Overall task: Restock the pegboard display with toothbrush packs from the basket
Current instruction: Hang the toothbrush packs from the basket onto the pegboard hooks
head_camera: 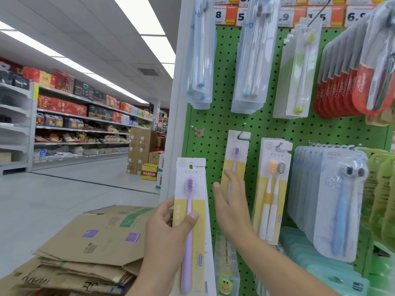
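Price tags [284, 11]: cut off by the top edge, digits partly hidden.
Held pack [192, 221]: print too small to read.
Basket: out of view.

"Colgate" on the red toothbrush packs [350, 86]; price tags [280, 16] (digits 8, 5, 6 legible) above the pegboard [267, 124].

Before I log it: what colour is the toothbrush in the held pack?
Purple toothbrush, clearest in the head view.
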